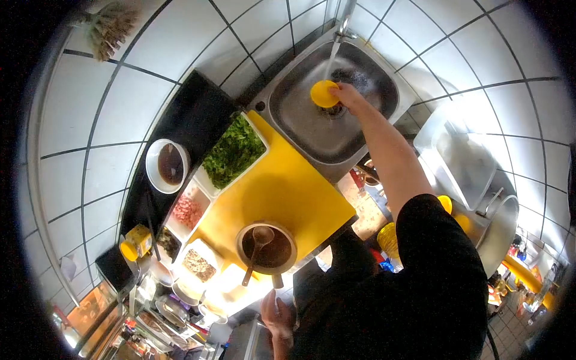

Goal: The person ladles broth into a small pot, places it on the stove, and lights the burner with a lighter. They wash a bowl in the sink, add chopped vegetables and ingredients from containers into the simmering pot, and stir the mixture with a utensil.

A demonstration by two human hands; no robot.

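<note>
Sink (303,133) beneath, right fingers (339,91) hold upward-facing yellow disc (323,94).

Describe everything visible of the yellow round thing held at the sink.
The yellow round thing looks smooth and plastic; whether it is a lid or a shallow dish, I cannot tell. The right hand has it by its right edge, as pictured. It shows against the metal sink, partly hiding the drain. Running water appears to meet its upper edge.
</note>
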